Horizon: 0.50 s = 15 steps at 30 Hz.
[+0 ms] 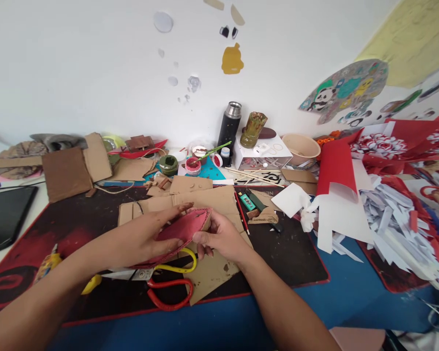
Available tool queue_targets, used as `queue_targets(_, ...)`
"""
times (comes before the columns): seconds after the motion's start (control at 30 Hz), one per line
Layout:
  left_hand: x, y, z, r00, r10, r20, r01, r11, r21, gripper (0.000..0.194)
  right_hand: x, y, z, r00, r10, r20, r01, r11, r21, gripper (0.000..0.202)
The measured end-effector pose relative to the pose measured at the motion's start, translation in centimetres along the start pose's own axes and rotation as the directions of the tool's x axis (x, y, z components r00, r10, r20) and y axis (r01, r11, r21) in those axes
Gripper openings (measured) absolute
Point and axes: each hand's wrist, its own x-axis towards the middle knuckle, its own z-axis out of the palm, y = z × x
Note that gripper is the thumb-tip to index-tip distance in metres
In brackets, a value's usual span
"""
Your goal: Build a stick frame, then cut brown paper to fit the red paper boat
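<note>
Pinching the pink piece (185,226) at its right end with right hand (223,239), clasping it farther left with left hand (146,239); risking creases from too hard a squeeze.

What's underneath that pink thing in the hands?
Past its lower edge, you can see scissors, some cardboard and the dark mat. What's directly beneath the pink piece can't be seen: that piece and the left hand cover it.
</note>
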Motion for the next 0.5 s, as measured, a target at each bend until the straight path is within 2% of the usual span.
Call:
queue_targets(0.1,0.6,0.2,0.1,0.999,0.022,-0.038,-0.023,0.999,-0.028,0.074,-0.1,0.0,0.3,0.999,0.017,0.034,-0.017,1.0,-0.014,0.066)
queue_targets(0.23,1.6,0.2,0.5,0.999,0.029,-0.027,-0.028,0.999,0.02,0.08,0.0,0.2,0.3,0.999,0.018,0.043,-0.018,1.0,-0.011,0.068)
queue_targets(0.4,2.5,-0.1,1.2,0.999,0.053,-0.009,-0.052,0.995,0.081,0.088,0.3,0.5,-0.2,0.999,0.019,-0.027,-0.02,0.999,-0.037,0.069)
queue_targets(0.5,2.7,-0.7,1.7,0.997,0.07,-0.043,-0.064,0.989,0.136,0.085,0.4,0.6,-0.3,0.999,0.006,-0.042,-0.007,0.999,-0.036,0.067)
